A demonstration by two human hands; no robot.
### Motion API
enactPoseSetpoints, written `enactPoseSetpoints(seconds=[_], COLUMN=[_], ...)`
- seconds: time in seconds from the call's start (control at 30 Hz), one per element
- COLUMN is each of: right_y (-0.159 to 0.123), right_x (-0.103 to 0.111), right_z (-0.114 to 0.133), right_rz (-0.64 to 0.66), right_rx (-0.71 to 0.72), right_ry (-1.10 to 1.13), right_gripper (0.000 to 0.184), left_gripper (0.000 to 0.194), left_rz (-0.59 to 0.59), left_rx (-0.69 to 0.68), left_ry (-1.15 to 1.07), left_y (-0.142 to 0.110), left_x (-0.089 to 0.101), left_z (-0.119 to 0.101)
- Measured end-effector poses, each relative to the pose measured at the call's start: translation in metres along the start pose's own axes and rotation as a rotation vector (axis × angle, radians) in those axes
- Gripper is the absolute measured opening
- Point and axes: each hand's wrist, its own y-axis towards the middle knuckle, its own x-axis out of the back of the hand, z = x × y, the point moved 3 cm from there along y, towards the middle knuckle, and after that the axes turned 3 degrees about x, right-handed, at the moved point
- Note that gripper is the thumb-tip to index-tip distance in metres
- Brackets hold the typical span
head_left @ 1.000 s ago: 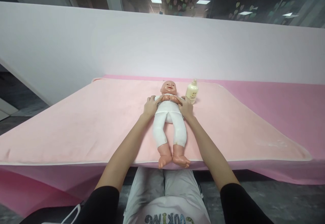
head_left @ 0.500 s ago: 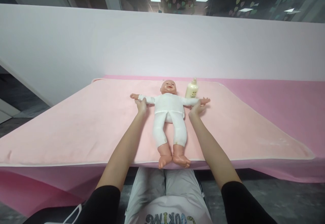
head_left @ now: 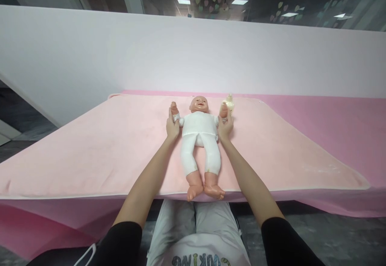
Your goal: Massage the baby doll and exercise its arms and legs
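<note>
A baby doll (head_left: 199, 126) with a white cloth body lies on its back, feet toward me at the table's front edge. My left hand (head_left: 172, 126) is closed around the doll's arm on the left, whose hand (head_left: 174, 108) points upward. On the other side my right hand (head_left: 225, 127) grips the doll's other arm, its hand (head_left: 223, 111) raised too. Behind that raised hand stands a pale yellow pump bottle (head_left: 229, 102), partly hidden by it and by my fingers.
A pale pink blanket (head_left: 90, 153) lies under the doll, over a darker pink table cover (head_left: 340, 129). A white partition (head_left: 193, 57) rises behind the table, with dark glass above it. My legs (head_left: 177, 217) are just below the front edge.
The doll's arms were stretched out sideways; now both are bent upward, with their hands closer to its head. My hands have moved with them, and the right one now covers part of the bottle.
</note>
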Motion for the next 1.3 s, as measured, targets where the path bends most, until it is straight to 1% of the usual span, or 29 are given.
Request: enactPoseSetpoints(seconds=[0.1, 0.13, 0.2, 0.3, 0.43, 0.6, 0.77, 1.3], right_y=[-0.005, -0.006, -0.006, -0.006, -0.006, -0.006, -0.006, -0.006], right_x=[-0.005, -0.006, -0.005, -0.003, -0.002, -0.002, -0.003, -0.004], right_z=[0.011, 0.014, 0.018, 0.023, 0.027, 0.028, 0.026, 0.023], right_rz=[0.250, 0.308, 0.347, 0.374, 0.408, 0.412, 0.405, 0.386], right_rx=[0.178, 0.224, 0.264, 0.289, 0.299, 0.303, 0.300, 0.312], right_ry=[-0.199, -0.244, -0.296, -0.320, -0.335, -0.309, -0.331, -0.331], right_gripper=[0.052, 0.051, 0.051, 0.049, 0.046, 0.046, 0.047, 0.051], left_gripper=[0.067, 0.065, 0.061, 0.060, 0.061, 0.060, 0.059, 0.064], left_rz=[0.074, 0.106, 0.165, 0.206, 0.211, 0.208, 0.204, 0.184], left_rx=[-0.099, -0.134, -0.214, -0.291, -0.302, -0.295, -0.295, -0.269], left_ry=[0.232, 0.309, 0.455, 0.598, 0.652, 0.650, 0.650, 0.593], left_y=[-0.005, -0.008, -0.013, -0.018, -0.018, -0.019, -0.019, -0.017], left_x=[0.000, -0.001, -0.004, -0.007, -0.007, -0.007, -0.006, -0.005], left_z=[-0.016, -0.022, -0.032, -0.040, -0.042, -0.043, -0.042, -0.038])
